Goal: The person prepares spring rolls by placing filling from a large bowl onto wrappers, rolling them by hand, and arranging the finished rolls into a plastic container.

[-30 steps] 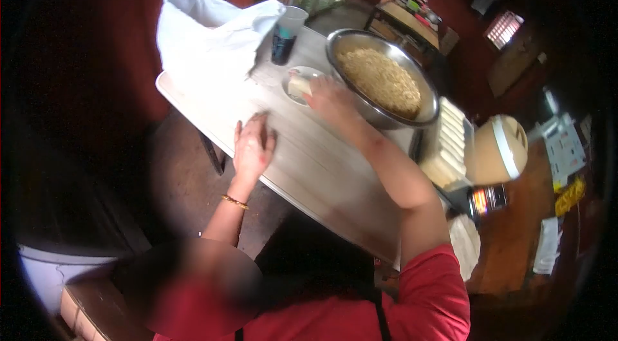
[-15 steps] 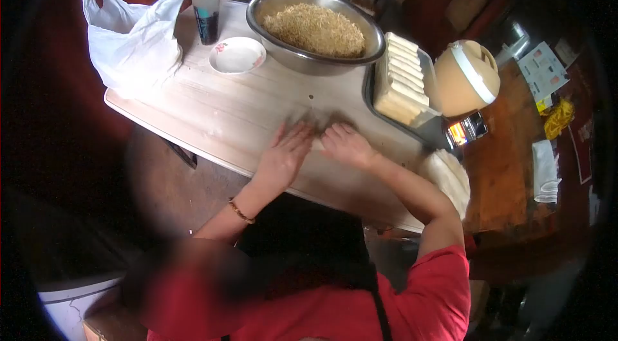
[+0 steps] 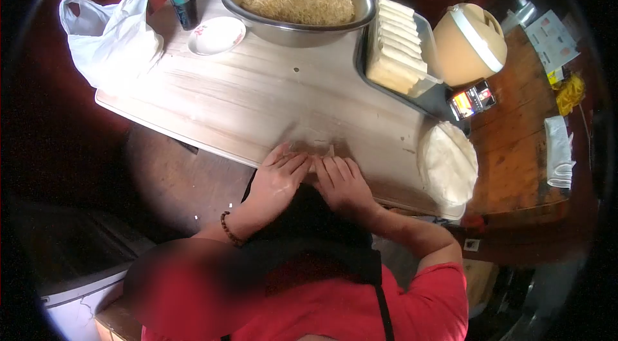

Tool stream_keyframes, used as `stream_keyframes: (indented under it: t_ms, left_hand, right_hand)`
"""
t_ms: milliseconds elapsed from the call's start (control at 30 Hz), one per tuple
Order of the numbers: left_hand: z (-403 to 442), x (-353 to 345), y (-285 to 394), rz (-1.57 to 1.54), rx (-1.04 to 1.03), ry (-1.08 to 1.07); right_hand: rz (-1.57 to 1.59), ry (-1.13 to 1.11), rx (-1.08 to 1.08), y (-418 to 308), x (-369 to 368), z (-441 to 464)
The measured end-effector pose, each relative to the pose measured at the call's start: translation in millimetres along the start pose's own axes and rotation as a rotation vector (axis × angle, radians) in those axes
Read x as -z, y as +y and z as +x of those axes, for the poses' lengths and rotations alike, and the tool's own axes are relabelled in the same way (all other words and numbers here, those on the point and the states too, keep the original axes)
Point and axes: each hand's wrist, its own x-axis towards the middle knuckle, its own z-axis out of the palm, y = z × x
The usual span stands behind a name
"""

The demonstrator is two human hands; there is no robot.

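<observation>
While both hands are at the near edge of the pale bench [image 3: 244, 93], their fingertips nearly meet. Left hand [image 3: 278, 179]: palm down, fingers angled inward. Right hand [image 3: 342, 181]: palm down, fingers lightly bent, close together. A small pale piece [image 3: 331, 150] shows at the right fingertips, over the bench edge nearest the body; most of it is hidden or blurred, so cannot tell whether the fingers pinch it or only press on it. Beaded bracelet [image 3: 230, 229] on the left wrist.

To the right of the hands, at the bench's near right corner: a pile of thin, pale sheets [image 3: 449, 164], lying flat. Beyond it, a dark tray [image 3: 412, 104] carries a clear container [image 3: 430, 83]; whitish rolls [image 3: 399, 38] lie in it side by side in a row. A tan jug [image 3: 463, 45] with a white band is just beyond the container; a phone [image 3: 473, 100], screen lit, is near the tray's corner.

Far side: wide metal bowl [image 3: 296, 35], a heap of pale, stringy shreds [image 3: 299, 1] inside. Left of it, a white saucer [image 3: 220, 38] with reddish markings, then an upright cup [image 3: 185, 6] holding dark contents. White plastic bag [image 3: 112, 38] at the far left end, handles up.
</observation>
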Motion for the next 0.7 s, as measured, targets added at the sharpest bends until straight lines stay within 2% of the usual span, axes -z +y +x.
stream_keyframes:
  t_ms: [167, 233, 333, 467, 533, 700]
  left_hand:
    - [7, -8, 2, 0.088, 0.04, -0.08]
    - [14, -18, 0, 0.164, 0.105, 0.018]
    - [22, -27, -13, 0.226, 0.109, -0.017]
    - [30, -37, -24, 0.199, 0.155, -0.01]
    - [33, -37, -28, 0.117, 0.223, -0.169]
    - [36, -38, -29, 0.09, 0.213, -0.112]
  right_hand:
    - [0.152, 0.02, -0.143, -6, -6, -1]
    - [0.221, 0.004, -0.183, 1, -11, 8]
    - [0.242, 0.034, -0.213, 12, -22, 19]
    - [0.279, 0.0, -0.262, 20, -29, 29]
    - [0.295, 0.024, -0.264, 25, -32, 36]
    - [0.399, -0.076, -0.306, 24, -34, 35]
